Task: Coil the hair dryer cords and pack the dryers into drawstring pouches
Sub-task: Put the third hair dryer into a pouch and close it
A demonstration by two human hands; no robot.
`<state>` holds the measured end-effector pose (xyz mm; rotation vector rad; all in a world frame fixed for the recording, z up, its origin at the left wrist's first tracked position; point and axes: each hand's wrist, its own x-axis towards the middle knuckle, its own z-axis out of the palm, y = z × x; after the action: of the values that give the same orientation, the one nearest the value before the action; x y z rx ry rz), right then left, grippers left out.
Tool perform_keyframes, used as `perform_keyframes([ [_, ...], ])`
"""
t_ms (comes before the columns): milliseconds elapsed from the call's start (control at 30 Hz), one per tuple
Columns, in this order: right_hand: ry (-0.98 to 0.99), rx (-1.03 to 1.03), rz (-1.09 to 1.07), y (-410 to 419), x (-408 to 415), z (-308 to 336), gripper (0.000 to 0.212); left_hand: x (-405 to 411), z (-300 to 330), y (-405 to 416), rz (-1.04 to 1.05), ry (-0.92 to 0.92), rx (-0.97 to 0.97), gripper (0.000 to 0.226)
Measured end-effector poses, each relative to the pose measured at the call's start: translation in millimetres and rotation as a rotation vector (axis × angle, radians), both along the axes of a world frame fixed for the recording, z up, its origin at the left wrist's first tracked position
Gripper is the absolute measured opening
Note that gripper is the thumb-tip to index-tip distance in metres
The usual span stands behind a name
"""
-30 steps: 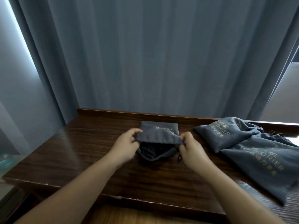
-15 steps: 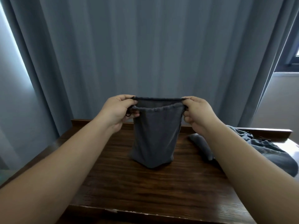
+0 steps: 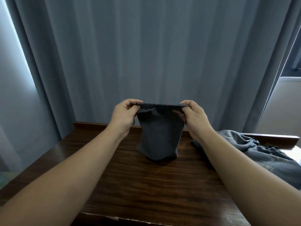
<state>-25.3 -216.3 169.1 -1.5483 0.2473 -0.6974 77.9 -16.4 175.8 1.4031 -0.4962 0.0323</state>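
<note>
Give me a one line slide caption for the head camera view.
Both hands, left and right, hold a grey drawstring pouch upright by its rim.

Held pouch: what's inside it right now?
Cannot see inside. The held pouch hangs upright, the left hand and right hand pinching its top corners; the fabric hides any contents. Its lower end bulges, resting at the table.

pouch (image 3: 160, 136): dark grey, upright, mouth pinched at both top corners, bottom on counter
spare pouches (image 3: 267, 157): heaped right, printed lettering
</note>
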Motion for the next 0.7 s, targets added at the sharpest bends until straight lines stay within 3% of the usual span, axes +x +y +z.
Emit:
perform_keyframes([
  [167, -0.013, -0.049, 0.141, 4.6, -26.9, -29.6, 0.021, -10.5, -31.3, 26.0, -0.068, -0.055, 0.123, 0.026],
  [267, 0.097, -0.305, 0.141, 4.1, -57.2, -56.0, 0.028, -29.0, -52.3, 55.3, -0.146, -0.140, 0.348, 0.027],
  [367, 0.263, -0.575, 0.199, 11.0, -89.5, -81.3, 0.019, -43.2, -76.9, 80.3, -0.283, -0.262, 0.605, 0.022],
  [467, 0.374, -0.671, 0.242, 22.1, -106.4, -105.8, 0.021, -53.1, -105.6, 89.0, -0.381, -0.375, 0.817, 0.013],
  [567, 0.348, -0.709, 0.229, 27.0, -109.8, -130.6, 0.019, -57.5, -131.2, 89.6, -0.466, -0.464, 0.957, 0.015],
  [700, 0.414, -0.843, 0.284, 34.4, -111.4, -150.2, 0.060, -65.7, -145.2, 82.9, -0.511, -0.631, 1.096, 0.016],
])
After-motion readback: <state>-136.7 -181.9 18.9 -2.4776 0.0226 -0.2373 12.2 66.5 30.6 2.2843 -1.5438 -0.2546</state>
